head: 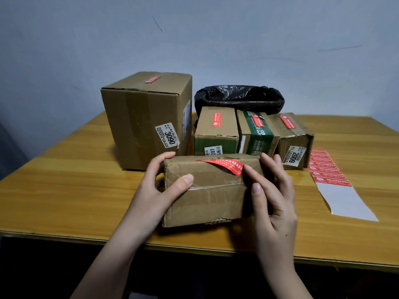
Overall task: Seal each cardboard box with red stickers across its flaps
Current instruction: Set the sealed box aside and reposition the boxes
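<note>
A flat brown cardboard box (207, 197) is tilted up off the wooden table near its front edge. My left hand (159, 186) grips its left end, thumb on the front face and fingers behind. My right hand (272, 197) grips its right end, and the thumb presses one end of a red sticker (222, 165) that lies along the top edge, partly wrinkled. Behind stand a tall box (140, 124) marked 3090 and three small boxes (216, 130) (255, 132) (291, 137), each with a red sticker on top.
A sheet of several red stickers (328, 169) on white backing paper lies on the table (64, 186) to the right. A black plastic bag (238, 98) sits behind the small boxes against the grey wall.
</note>
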Demonstrator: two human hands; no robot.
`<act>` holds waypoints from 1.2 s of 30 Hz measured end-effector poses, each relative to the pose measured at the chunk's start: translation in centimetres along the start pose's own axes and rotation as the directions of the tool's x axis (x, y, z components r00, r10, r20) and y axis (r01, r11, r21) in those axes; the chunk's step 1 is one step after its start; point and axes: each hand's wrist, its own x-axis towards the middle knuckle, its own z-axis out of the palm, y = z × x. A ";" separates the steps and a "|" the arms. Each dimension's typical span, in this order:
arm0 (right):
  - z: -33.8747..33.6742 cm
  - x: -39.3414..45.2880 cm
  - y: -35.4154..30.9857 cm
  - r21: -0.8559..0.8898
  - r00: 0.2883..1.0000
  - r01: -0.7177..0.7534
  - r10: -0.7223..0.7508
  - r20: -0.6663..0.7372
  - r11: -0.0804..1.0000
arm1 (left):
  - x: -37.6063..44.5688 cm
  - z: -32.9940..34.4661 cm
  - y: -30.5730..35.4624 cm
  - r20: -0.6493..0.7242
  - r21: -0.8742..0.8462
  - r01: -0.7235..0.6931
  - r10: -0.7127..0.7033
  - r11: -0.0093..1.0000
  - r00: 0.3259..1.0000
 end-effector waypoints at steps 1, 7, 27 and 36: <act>0.0 0.0 0.0 0.002 1.000 -0.002 0.002 -0.001 1.000 | 0.0 0.0 0.0 -0.003 0.003 -0.004 0.004 1.000 1.000; 0.0 -0.1 -0.2 0.031 0.999 -0.035 0.036 -0.013 0.999 | 0.0 0.0 0.1 0.002 0.021 -0.002 0.002 1.000 1.000; -0.1 0.0 -0.3 0.046 0.999 -0.054 0.054 -0.002 0.997 | 0.2 -0.3 -0.1 0.014 0.017 0.012 -0.013 1.000 1.000; 0.1 0.0 -0.3 0.036 0.999 -0.047 0.048 -0.002 0.998 | 0.1 -0.3 -0.1 0.012 0.016 -0.003 0.002 1.000 1.000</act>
